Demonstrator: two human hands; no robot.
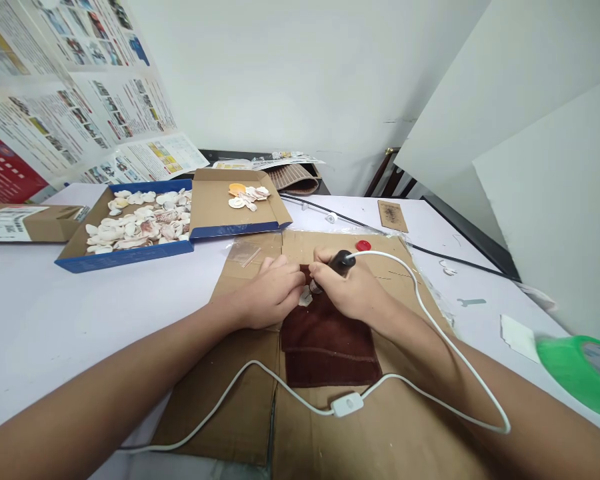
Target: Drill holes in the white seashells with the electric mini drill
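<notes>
My right hand (353, 287) is wrapped round a small black corded hand drill (343, 263), tilted so that its working end points down and left. That end meets or comes very near a small whitish shell (306, 297) lying on a folded dark brown cloth (330, 360). My left hand (275, 290) is closed beside the shell, its fingertips pressed at the shell's edge; the exact grip is partly hidden. From the drill's top a white cord (415, 277) loops over my right forearm to an inline switch (347, 404) in front of the cloth.
Cardboard (330, 440) covers the table under the cloth. At the left stands an open blue box (125, 255) of shells, with several more on its lid (210, 200). A red cap (363, 245), small wrench (471, 302) and green tape roll (565, 373) lie to the right.
</notes>
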